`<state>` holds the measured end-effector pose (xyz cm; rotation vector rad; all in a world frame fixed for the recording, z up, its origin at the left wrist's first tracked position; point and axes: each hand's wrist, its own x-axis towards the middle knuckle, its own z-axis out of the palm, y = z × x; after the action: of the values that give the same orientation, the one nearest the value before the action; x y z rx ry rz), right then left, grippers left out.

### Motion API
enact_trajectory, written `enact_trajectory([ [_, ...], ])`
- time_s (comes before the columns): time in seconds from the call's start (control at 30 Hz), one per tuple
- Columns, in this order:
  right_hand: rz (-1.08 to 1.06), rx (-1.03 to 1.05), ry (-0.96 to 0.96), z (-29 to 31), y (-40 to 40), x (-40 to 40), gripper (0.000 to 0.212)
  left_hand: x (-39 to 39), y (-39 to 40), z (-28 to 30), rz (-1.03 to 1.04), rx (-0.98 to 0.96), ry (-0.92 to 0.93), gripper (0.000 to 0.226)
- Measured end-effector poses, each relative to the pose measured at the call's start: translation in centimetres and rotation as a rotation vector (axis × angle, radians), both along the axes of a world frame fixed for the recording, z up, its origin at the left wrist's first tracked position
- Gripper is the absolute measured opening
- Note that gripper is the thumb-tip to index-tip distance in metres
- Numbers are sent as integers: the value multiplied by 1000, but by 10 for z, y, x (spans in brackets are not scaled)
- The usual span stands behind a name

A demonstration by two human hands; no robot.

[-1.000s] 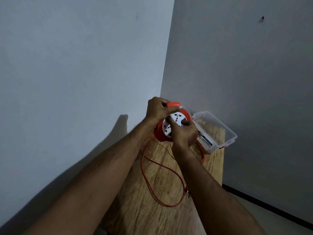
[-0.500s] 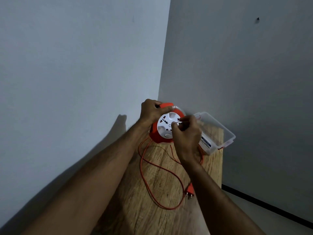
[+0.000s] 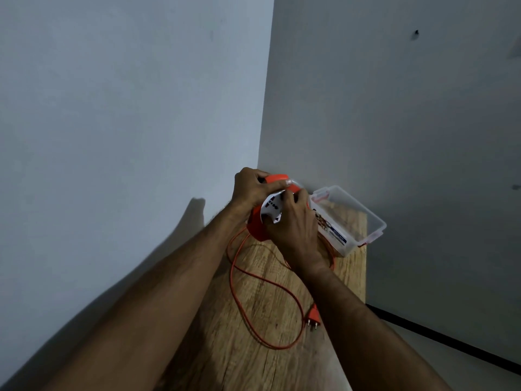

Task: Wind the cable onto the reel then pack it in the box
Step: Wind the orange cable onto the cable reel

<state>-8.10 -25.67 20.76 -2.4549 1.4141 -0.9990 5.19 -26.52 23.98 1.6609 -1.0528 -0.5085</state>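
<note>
The orange reel [image 3: 258,225] with its white socket face stands tilted at the far end of the wooden worktop [image 3: 225,348], clasped by both hands. The left hand [image 3: 252,187] is closed over its top handle; the right hand [image 3: 293,225] is curled against the socket face, fingers pinched. Loose orange cable [image 3: 239,292] loops below the hands, its plug [image 3: 313,317] lying beside the right forearm. A clear box [image 3: 366,218], lid off, sits just right of the hands.
</note>
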Motion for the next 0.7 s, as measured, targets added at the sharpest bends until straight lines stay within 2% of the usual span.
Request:
enact_trajectory([
  [0.2, 59, 150, -338, 1, -5, 1, 47, 3, 4, 4, 0, -12, -63, 32],
  [0.33, -138, 274, -566, 5, -2, 10, 53, 1, 1, 4, 6, -41, -41, 29],
  [0.47, -322, 650, -853, 6, -5, 19, 57, -5, -1, 2, 38, -68, -77, 38],
  [0.53, -400, 910, -1122, 9, -7, 25, 57, -8, -1, 2, 39, -96, -102, 40],
  [0.57, -438, 1062, -1292, 14, -8, 27, 66, -9, -1, 0, 34, -109, -118, 42],
  [0.63, -430, 1288, -1603, 19, -12, 31, 80, -10, -1, -3, 24, -106, -125, 40],
  [0.67, -395, 1336, -1695, 23, -13, 31, 76, -10, -1, -3, 24, -97, -115, 39],
  [0.7, -362, 1348, -1709, 27, -11, 29, 69, -9, -1, -3, 30, -85, -100, 39],
])
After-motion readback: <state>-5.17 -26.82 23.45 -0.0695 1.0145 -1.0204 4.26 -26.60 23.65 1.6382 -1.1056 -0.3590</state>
